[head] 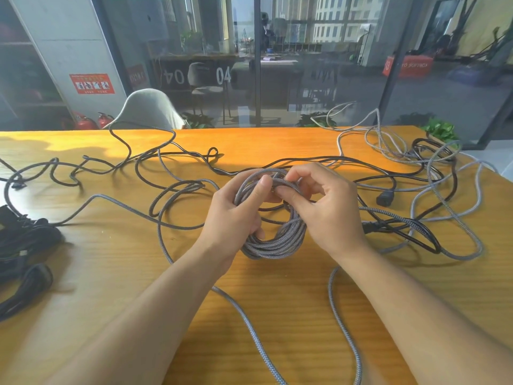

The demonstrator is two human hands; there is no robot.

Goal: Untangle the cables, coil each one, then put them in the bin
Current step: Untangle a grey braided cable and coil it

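A coil of grey braided cable (273, 243) hangs above the middle of the wooden table (111, 273). My left hand (236, 209) grips the coil's left side, thumb over the top strands. My right hand (324, 207) pinches the strands at the coil's top with thumb and fingertips. A loose tail of the same grey cable (244, 323) runs toward the near edge. Black cables (177, 154) and light grey braided cables (394, 154) lie tangled across the far half. No bin can be made out.
A pile of black cables (25, 245) sits at the table's left edge. A black plug (385, 197) lies right of my hands. A grey chair (150, 109) stands behind the far edge, a glass wall beyond it, and a green plant (441, 130) at the far right corner.
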